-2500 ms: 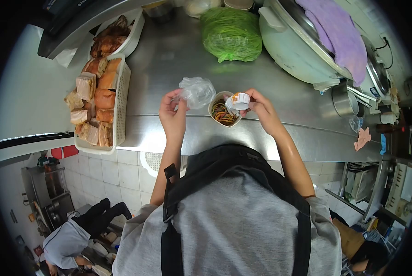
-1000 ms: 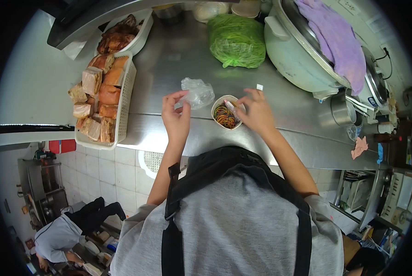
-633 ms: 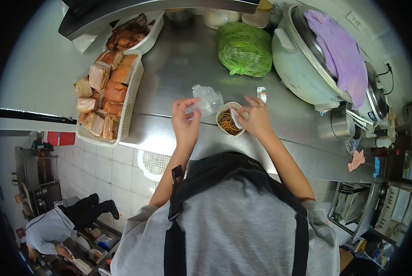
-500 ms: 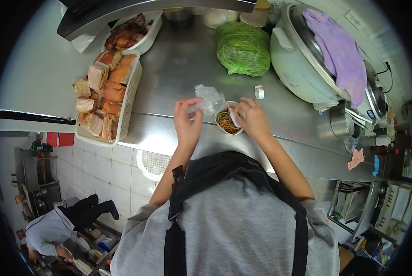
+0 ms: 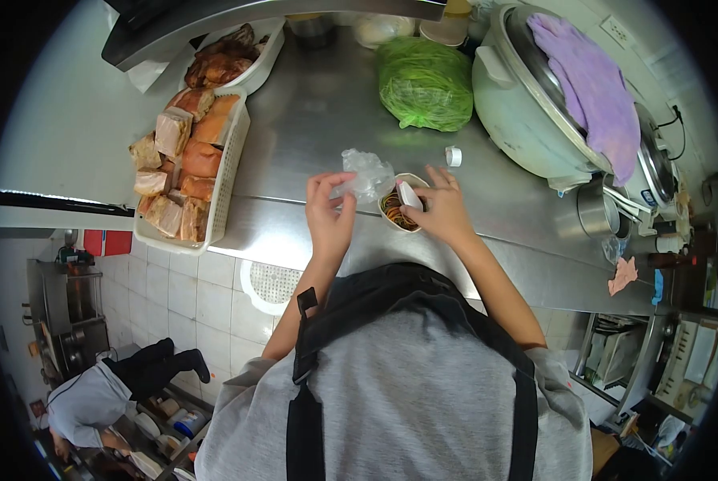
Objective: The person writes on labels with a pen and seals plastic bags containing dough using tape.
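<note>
My left hand (image 5: pixel 328 210) pinches a crumpled clear plastic bag (image 5: pixel 367 176) by its left side, just above the steel counter. Beside the bag stands a small pale bowl (image 5: pixel 408 178) filled with what look like rubber bands (image 5: pixel 394 212) in several colours. My right hand (image 5: pixel 442 204) is over the bowl's right side, thumb and index finger closed on a small smooth white object (image 5: pixel 409 197) whose kind I cannot make out. Its other fingers are stretched upward. A little beyond that hand, a small white roll-like piece (image 5: pixel 453 156) lies on the counter.
At left, a white basket (image 5: pixel 229 164) holds chunks of cooked meat, with a second meat tub (image 5: pixel 264 68) behind it. A green bag of vegetables (image 5: pixel 425 84) and a large pot (image 5: pixel 515 120) under a purple cloth (image 5: pixel 583 88) stand at the back. Another person (image 5: pixel 94 397) bends at lower left.
My right hand has shifted slightly, its upper fingers lifting apart, and the white object in it has turned. The left hand still holds the bag in nearly the same place.
</note>
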A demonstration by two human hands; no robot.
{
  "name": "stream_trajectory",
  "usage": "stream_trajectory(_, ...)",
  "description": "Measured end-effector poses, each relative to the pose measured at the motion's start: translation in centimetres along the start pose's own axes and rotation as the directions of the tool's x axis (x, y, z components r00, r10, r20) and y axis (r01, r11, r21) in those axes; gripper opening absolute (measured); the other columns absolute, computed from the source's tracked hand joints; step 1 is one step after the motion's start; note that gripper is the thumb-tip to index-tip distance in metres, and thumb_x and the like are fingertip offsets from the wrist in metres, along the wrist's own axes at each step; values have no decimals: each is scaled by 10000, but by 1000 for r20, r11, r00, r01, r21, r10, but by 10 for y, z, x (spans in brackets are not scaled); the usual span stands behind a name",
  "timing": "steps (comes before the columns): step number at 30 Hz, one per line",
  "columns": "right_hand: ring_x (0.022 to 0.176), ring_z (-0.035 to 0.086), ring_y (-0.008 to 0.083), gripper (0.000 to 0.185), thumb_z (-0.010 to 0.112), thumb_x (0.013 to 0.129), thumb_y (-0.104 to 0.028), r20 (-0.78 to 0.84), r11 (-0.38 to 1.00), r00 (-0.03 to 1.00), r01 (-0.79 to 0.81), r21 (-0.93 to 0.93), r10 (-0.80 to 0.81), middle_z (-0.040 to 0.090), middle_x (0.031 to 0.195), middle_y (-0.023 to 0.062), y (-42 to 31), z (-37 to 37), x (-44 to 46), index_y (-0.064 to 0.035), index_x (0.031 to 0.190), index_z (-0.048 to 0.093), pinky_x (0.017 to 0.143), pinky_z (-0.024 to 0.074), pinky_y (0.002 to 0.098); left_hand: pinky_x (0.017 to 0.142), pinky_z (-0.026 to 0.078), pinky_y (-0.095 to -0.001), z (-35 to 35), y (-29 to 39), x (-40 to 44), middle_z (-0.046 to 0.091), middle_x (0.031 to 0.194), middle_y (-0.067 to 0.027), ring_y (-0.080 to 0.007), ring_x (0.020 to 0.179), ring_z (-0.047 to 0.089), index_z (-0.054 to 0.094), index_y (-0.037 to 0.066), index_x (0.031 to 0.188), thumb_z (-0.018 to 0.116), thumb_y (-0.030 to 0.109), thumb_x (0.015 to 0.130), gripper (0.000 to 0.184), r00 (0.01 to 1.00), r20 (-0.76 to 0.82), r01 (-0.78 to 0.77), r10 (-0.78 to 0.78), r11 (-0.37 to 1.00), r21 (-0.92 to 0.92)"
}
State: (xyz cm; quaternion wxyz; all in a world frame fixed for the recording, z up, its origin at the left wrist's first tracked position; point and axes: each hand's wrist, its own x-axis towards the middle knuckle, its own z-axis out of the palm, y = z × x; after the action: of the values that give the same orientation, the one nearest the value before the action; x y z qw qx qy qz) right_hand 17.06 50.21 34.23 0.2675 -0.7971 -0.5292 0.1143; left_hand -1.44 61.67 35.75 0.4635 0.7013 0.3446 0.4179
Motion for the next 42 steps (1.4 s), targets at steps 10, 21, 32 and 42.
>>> stream_trajectory(10,955,641,123,325,693,861,-71,237,456,969,-244,856,73,668,1076,50,-9,-74,-6,-29,1163,581,861,500,274,804,472,-391,37,13,-6,555,1026,-154,-328,953,565,660,77,989,584,-7,751,263,926,263,-324,270,927,189)
stream_trajectory(21,820,600,109,308,652,885,-104,-728,603,614,716,352,-304,626,992,62,-123,-369,95,-25,1170,565,731,502,247,893,374,-500,32,10,-6,648,1077,4,-270,1050,534,740,237,910,727,427,662,313,756,591,-609,282,634,476)
stream_trajectory(32,725,598,210,169,762,731,-87,-490,303,-230,549,-779,-841,622,821,107,-403,-444,225,-11,812,635,686,495,311,715,467,-421,3,7,8,666,800,-74,-296,773,607,712,156,787,702,228,683,127,823,85,-567,561,819,87)
stream_trajectory(42,775,676,290,144,751,698,-80,-659,523,-201,463,-716,-725,684,829,169,-521,-441,406,-25,821,701,722,540,355,583,455,-304,-29,-145,-11,630,776,-38,-165,670,577,653,98,897,631,183,814,121,986,-84,85,-143,871,-483)
